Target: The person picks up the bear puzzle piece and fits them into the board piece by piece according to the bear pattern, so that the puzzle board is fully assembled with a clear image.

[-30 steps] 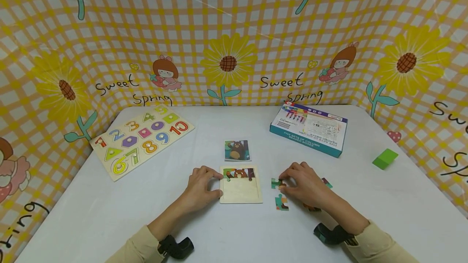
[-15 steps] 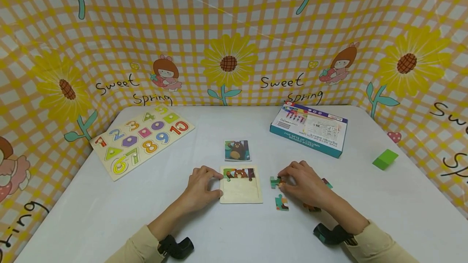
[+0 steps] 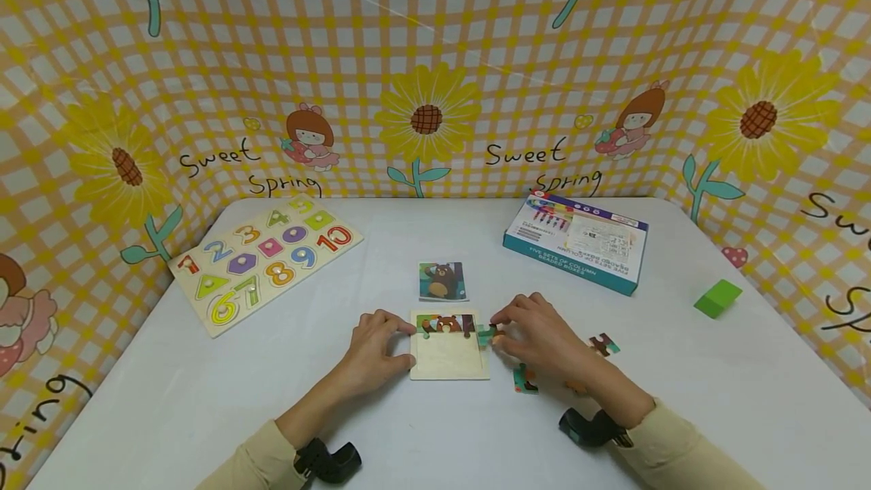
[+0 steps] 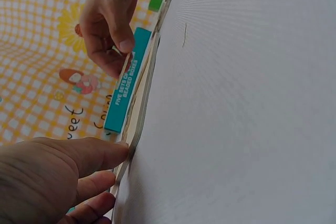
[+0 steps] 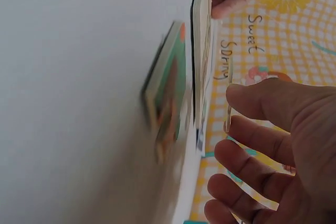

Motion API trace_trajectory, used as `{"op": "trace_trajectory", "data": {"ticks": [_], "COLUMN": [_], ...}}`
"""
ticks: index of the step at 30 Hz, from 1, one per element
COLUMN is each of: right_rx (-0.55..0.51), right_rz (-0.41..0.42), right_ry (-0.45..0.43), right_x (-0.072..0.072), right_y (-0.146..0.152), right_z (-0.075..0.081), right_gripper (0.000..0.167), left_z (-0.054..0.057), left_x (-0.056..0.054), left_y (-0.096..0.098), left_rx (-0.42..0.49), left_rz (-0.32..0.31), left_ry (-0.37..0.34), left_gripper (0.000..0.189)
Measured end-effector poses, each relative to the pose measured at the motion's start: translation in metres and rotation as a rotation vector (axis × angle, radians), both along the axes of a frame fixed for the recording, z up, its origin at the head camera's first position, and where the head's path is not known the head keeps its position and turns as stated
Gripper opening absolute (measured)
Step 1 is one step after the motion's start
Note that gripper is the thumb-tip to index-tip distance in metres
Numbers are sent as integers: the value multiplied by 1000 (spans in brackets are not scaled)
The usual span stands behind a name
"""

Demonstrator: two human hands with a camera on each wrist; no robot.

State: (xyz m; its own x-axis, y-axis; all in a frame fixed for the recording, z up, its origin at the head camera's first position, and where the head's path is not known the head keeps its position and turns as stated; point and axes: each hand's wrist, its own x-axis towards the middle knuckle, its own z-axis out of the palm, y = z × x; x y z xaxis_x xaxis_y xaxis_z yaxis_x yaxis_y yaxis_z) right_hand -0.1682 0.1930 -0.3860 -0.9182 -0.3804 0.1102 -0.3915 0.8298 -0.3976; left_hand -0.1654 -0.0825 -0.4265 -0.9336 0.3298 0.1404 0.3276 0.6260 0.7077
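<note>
While the right grip [image 3: 542,333] is pinching a puzzle piece [image 3: 485,336] between thumb and index finger, that piece is hovering at the right rim of the puzzle tray [image 3: 445,360], just left of the grip. Both wrist views are showing it thin, edge-on and raised off the counter [image 3: 408,445]; such a hold is probably keeping most of its face and its tabs free. Opposite, the left grip [image 3: 376,345] is resting thumb and fingertips, spread apart, against the tray's left edge, seemingly to steady it. Between the grips, a bear-face strip [image 3: 445,324] is filling the tray's far end, and bare wood is showing nearer the person.

One teal piece [image 3: 525,379] is lying just nearer the person than the right grip; a brown piece [image 3: 576,386] is peeking out beneath that forearm, and a purple-edged piece [image 3: 604,344] is lying right of the wrist. They are perhaps sitting there for easy reach.

Beyond both grips, a bear card [image 3: 442,281] is facing the person upright, likely for viewing. Farther out, a number board [image 3: 265,263] is lying beyond the left grip, a box [image 3: 574,244] is lying beyond the right, and a green block [image 3: 717,298] is sitting well to its right.
</note>
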Motion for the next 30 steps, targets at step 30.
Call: {"op": "trace_trajectory", "data": {"ticks": [30], "right_rx": [23], "right_rz": [169], "right_ry": [87], "right_x": [-11], "right_y": [-59], "right_z": [-6], "right_gripper": [24], "left_z": [0], "left_x": [1], "left_y": [-1], "left_rx": [-15], "left_rz": [-6], "left_ry": [-5], "left_gripper": [34]}}
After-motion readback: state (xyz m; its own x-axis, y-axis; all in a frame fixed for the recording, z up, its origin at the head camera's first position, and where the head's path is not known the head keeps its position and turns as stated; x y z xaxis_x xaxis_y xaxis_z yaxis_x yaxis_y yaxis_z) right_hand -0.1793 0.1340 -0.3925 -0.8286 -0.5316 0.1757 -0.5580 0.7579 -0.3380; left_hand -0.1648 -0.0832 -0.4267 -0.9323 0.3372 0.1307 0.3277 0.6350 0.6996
